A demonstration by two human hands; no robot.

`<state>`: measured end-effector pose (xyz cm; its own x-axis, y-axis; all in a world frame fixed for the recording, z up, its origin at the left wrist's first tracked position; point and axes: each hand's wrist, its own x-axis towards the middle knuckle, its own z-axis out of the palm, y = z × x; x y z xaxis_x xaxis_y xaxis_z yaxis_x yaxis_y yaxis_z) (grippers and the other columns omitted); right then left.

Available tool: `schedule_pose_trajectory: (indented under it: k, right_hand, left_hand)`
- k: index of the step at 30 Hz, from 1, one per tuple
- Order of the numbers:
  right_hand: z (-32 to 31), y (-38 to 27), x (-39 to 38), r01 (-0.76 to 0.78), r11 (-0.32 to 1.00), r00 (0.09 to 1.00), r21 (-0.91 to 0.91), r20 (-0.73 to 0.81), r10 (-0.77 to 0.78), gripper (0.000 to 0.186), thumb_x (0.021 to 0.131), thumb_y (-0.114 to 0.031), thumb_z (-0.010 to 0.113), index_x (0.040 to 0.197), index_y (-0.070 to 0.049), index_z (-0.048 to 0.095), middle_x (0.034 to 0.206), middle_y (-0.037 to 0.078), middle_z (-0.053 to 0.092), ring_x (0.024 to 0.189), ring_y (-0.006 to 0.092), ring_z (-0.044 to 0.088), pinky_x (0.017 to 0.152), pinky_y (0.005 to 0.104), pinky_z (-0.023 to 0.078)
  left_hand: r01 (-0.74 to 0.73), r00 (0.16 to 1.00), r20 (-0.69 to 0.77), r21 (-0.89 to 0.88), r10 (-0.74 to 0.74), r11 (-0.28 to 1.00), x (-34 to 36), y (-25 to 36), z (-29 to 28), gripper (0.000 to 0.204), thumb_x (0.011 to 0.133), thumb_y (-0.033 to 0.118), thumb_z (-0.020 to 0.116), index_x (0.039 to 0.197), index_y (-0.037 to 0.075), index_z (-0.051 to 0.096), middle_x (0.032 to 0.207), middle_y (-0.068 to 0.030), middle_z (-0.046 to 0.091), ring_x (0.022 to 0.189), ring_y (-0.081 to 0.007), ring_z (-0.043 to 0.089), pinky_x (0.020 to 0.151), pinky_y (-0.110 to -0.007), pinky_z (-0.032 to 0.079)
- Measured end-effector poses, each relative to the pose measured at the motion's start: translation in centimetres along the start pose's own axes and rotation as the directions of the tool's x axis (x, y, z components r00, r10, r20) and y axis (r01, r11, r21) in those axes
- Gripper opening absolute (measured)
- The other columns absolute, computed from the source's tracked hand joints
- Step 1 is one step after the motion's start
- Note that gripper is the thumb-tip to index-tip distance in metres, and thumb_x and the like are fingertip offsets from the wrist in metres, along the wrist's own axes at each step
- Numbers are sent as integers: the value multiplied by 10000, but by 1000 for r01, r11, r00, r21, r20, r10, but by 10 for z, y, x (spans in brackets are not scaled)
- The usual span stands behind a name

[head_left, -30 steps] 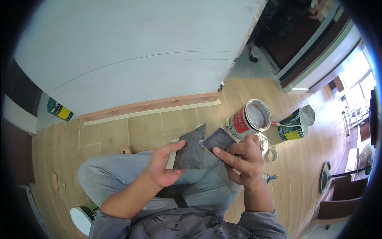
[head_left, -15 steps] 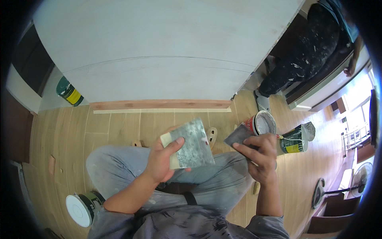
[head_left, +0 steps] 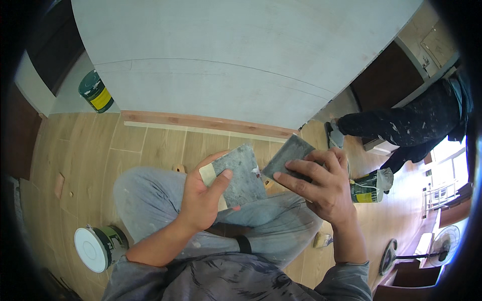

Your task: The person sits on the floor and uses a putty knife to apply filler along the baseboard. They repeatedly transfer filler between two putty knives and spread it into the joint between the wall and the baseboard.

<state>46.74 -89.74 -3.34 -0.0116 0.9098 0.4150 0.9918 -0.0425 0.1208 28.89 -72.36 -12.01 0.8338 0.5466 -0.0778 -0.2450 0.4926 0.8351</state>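
Observation:
Over my lap, my left hand [head_left: 200, 194] grips a flat putty scraper [head_left: 240, 173] by its cream-coloured edge, thumb on top. The scraper's grey metal face is smudged, and a dab of white putty [head_left: 256, 171] with a reddish speck clings to its right side. My right hand [head_left: 324, 185] holds a second, darker grey putty scraper [head_left: 286, 159], fingers spread over its face. This one is tilted, its near corner close beside the putty on the first. Whether the two touch, I cannot tell.
Ahead stands a pale wall panel [head_left: 241, 85] with a wooden strip [head_left: 201, 121] along its foot. Green buckets stand at the far left [head_left: 95, 93], near left [head_left: 113, 241] and right [head_left: 369, 188]. A person in paint-spattered trousers [head_left: 401, 120] is at the right, beyond a fan [head_left: 444, 243].
My right hand has brought its scraper leftward and up, close to the one in my left hand. My view has turned slightly. The person at the right has shifted, and the red-labelled can is now hidden.

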Motion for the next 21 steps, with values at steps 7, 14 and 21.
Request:
schedule_pose_trajectory:
  k: [7, 14, 21]
  right_hand:
    - [-7, -9, 6, 39, 999, 987, 19, 154, -42, 410, 787, -196, 686, 1183, -271, 759, 1144, -68, 675, 1043, 188, 593, 910, 452, 425]
    - [-8, -17, 9, -25, 998, 984, 59, 179, 14, 470, 723, -107, 755, 1152, -299, 790, 1112, -79, 692, 1024, 196, 586, 912, 446, 403]
    - [-8, -14, 8, -62, 994, 970, 91, 241, 38, 468, 722, -87, 743, 1146, -278, 792, 1099, -76, 698, 1024, 196, 589, 921, 425, 411]
  left_hand:
    - [21, 1000, -10, -5, -21, 1000, -5, -8, -2, 384, 1036, 92, 559, 1390, -52, 518, 1082, -123, 702, 792, -169, 720, 534, -332, 617]
    - [20, 1000, 15, 41, -21, 999, -5, -7, -3, 376, 1039, 82, 550, 1391, -47, 523, 1081, -117, 702, 790, -162, 718, 542, -330, 620]
    - [87, 996, -5, 6, -87, 996, -1, -13, -2, 384, 1021, 78, 581, 1379, -51, 533, 1085, -115, 697, 805, -172, 720, 549, -333, 625]
